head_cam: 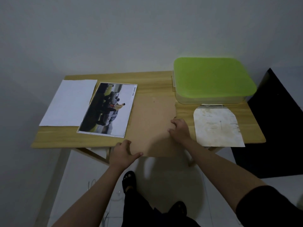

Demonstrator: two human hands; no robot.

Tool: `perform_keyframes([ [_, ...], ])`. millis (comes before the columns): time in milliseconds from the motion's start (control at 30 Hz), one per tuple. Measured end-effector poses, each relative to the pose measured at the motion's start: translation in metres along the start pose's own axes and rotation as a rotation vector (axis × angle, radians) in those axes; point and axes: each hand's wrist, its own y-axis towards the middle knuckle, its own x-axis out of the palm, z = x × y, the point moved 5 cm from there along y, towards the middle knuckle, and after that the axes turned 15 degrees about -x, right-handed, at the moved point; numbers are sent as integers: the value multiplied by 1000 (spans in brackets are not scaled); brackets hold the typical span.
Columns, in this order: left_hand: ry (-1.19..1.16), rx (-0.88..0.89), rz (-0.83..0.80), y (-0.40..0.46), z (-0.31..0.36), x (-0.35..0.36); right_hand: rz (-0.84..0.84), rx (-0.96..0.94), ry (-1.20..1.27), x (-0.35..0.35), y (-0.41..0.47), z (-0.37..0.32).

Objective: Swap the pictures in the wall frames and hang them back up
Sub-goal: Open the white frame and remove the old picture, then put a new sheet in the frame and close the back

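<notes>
- Wooden counter (pixel 147 79) against a plain wall, seen from above.
- Tan backing board (pixel 150 122) lies flat mid-counter, its near edge overhanging the counter's front edge.
- Left hand (pixel 123 151) grips the board's near-left corner at the front edge: thumb along the board's near edge, fingers curled onto its top side.
- Right hand (pixel 179 130) sits on the board's right edge, fingers curled over the edge; looks like a grasp on the board, underside contact not visible.
- Car picture (pixel 107 110), white border, printed "SMART CAR", lies face up just left of the board; its right edge touches or overlaps the board, can't tell which.
- Blank white sheet (pixel 68 103) at the counter's left side, near the back-left corner, with the car picture's left edge over its right edge.
- Stained paper (pixel 218 125) with faint print, near the front-right corner, its near edge slightly past the counter's front edge, just right of the right hand.
- Clear plastic container (pixel 211 99) with a green lid (pixel 213 76) at the back-right corner, lid closed; contents can't be made out through the wall.
- Black panel (pixel 277 123) stands beside the counter's right edge.
- Person's feet in dark sandals (pixel 129 179) on the white floor below.
</notes>
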Motion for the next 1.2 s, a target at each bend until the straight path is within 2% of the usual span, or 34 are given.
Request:
perform_keyframes([
  [200, -45, 44, -1, 1, 8, 7, -142, 12, -107, 1, 9, 0],
  [333, -61, 59, 8, -2, 8, 11, -160, 15, -219, -3, 8, 2],
  [467, -74, 107, -2, 6, 7, 3, -128, -22, -197, -1, 13, -2],
  [633, -86, 169, 96, 38, 6, -37, 18, -106, -120, 18, 36, -34],
  [867, -94, 198, 184, 130, 0, -120, -22, -170, -165, 78, 108, -89],
  [1000, -39, 193, 145, 196, 2, -151, -46, -132, -185, 101, 154, -107],
  [1200, 123, 191, -51, 280, 22, -154, -60, -128, -232, 115, 202, -118],
])
